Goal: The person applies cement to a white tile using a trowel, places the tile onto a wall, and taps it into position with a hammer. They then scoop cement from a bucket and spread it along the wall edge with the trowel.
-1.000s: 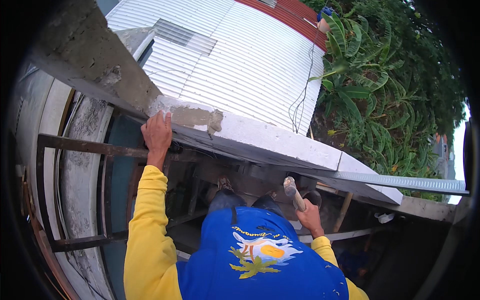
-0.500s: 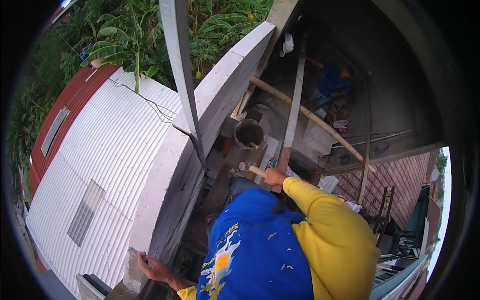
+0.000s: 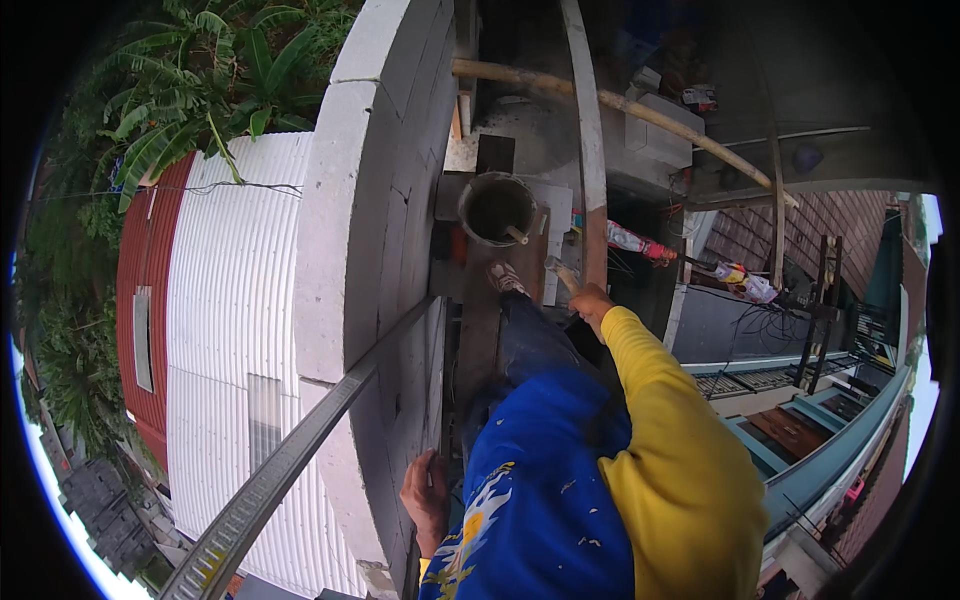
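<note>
A loose swing could be sending the wooden-handled, grey-headed hammer (image 3: 568, 278) into the round grey bucket (image 3: 480, 237); a bump could be shifting the long grey metal channel (image 3: 290, 458) crossing the white block wall (image 3: 340, 200). The right hand (image 3: 592, 303) is clamping the hammer; the left hand (image 3: 426, 495) is curling near the wall, how tightly I can't tell. I'm counting one hammer, one bucket, one channel.

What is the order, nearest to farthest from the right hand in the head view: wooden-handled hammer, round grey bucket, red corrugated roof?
1. Wooden-handled hammer: held in the right hand.
2. Round grey bucket: ahead, slightly left.
3. Red corrugated roof: far left, outside.
</note>
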Demonstrator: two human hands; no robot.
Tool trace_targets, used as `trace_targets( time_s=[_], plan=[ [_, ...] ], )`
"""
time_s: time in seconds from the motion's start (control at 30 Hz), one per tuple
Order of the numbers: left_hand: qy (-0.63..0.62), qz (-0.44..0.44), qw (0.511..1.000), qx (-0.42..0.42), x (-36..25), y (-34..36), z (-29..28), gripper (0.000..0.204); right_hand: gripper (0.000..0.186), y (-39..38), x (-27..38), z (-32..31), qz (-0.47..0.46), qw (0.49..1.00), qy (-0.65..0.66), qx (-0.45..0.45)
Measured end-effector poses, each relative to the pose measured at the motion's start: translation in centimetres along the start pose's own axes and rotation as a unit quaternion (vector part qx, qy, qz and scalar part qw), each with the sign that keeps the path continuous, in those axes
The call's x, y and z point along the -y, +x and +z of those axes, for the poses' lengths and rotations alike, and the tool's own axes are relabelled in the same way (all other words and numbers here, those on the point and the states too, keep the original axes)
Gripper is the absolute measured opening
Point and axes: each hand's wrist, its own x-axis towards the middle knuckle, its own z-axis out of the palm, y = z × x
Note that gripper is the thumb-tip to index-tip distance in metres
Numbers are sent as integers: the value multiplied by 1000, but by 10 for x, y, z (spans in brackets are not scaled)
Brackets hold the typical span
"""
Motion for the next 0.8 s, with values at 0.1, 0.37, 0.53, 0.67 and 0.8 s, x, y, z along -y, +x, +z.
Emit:
trace_targets(
  time_s=[0.1, 0.37, 0.53, 0.67, 0.8],
  plan=[
    [-45, -76, 991, 104, -14, 61, 35, 24, 37, 45, 1, -14, 15, 995, 101, -2],
    [-89, -278, 926, 238, -4, 151, 143, 34, 42, 87, 78, -32, 23, 963, 239, 123],
    [-80, -345, 887, 295, 13, 167, 188, 41, 51, 121, 163, 31, -12, 866, 388, 315],
    [-112, -374, 881, 268, 18, 167, 220, 43, 22, 202, 222, 123, 48, 823, 439, 359],
    [-100, -396, 868, 282, 30, 172, 258, 41, 22, 302, 276, 220, 22, 837, 479, 263]
  ],
)
